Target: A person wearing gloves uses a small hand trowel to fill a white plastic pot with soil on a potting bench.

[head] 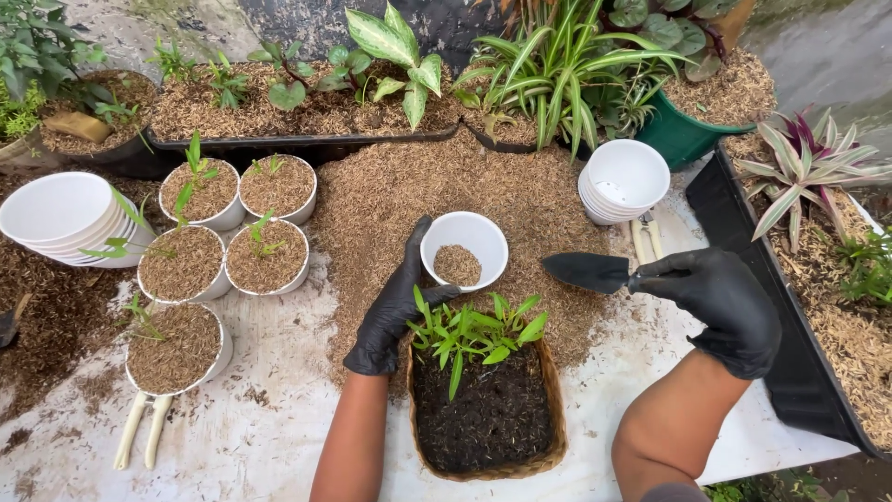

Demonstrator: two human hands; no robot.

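Observation:
My left hand (395, 302), in a black glove, grips the near rim of a small white pot (483, 237) that holds a little brown husk mix. My right hand (720, 302), also gloved black, holds a small black trowel (585, 271) with its blade pointing left toward that pot. Just below the pot sits a woven basket (556, 409) of dark soil with several small green seedlings (474, 333) at its far end. The pot rests on a heap of husk mix (418, 186).
Several white pots filled with husk and seedlings (200, 265) stand at the left beside a stack of white pots (56, 214). Another stack (624, 178) sits at the right. Black planter trays (743, 251) and leafy plants (557, 65) line the back and right. Cream-handled pruners (139, 432) lie lower left.

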